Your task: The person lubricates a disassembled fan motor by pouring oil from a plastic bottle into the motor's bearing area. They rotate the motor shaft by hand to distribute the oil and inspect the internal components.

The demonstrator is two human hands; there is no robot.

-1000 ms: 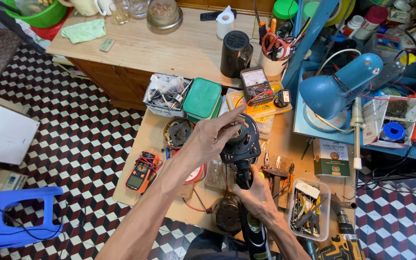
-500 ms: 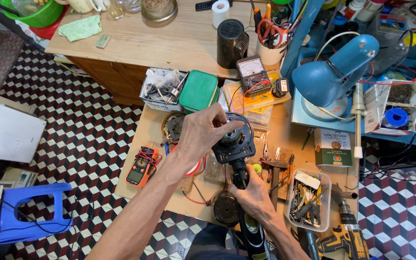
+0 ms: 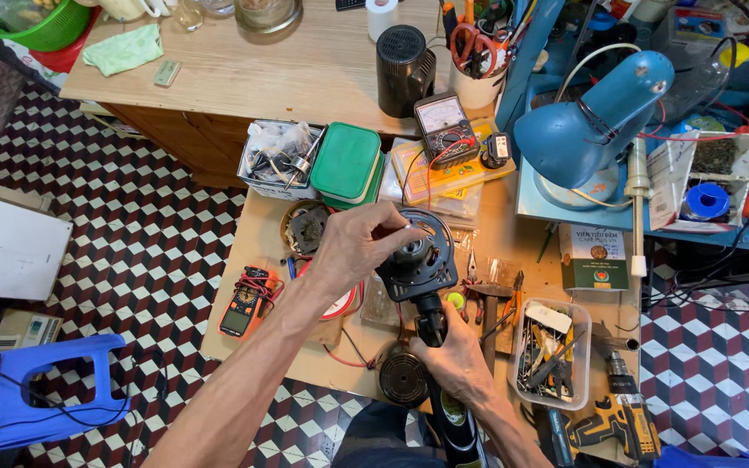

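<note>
A black round fan motor point(image 3: 418, 253) with a stem below it is held over a small wooden table point(image 3: 257, 236). My left hand point(image 3: 355, 245) rests on the motor's left side, fingers pinched at its top. My right hand point(image 3: 455, 357) grips the black stem under the motor from below. A black round cap point(image 3: 402, 379) lies on the table just left of my right wrist.
A green lidded box point(image 3: 346, 163) and a tub of parts point(image 3: 276, 154) sit at the table's back. An analog meter point(image 3: 446, 128), blue desk lamp point(image 3: 589, 130), orange clamp meter point(image 3: 249, 301), clear tray of tools point(image 3: 550, 354), pliers point(image 3: 489, 299) and a yellow drill point(image 3: 613, 418) surround the work.
The view has shifted slightly. My left hand has moved from the motor's top toward its left side, fingers now pinching at the upper edge. My right hand keeps its grip.
</note>
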